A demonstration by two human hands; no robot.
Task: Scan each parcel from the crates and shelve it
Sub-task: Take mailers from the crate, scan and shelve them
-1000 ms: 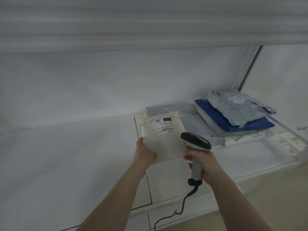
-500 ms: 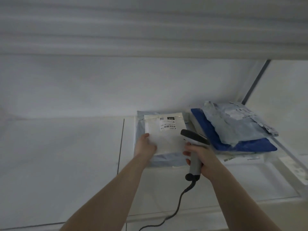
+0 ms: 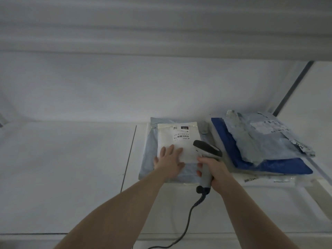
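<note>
Head view: white parcel laid on shelf stack

White parcel (image 3: 177, 141) lies flat, label up, on a pale blue mailer (image 3: 149, 162) on the shelf (image 3: 71, 159). Left hand (image 3: 168, 163) rests on its near edge, fingers straight, likely pressing it square onto the stack. Right hand (image 3: 213, 169) grips the corded scanner (image 3: 206, 159) by the handle, head just over the parcel's right edge, kept ready. Beside it, 1 more stack: grey bag (image 3: 265, 137) on a blue mailer (image 3: 280, 167).
</note>
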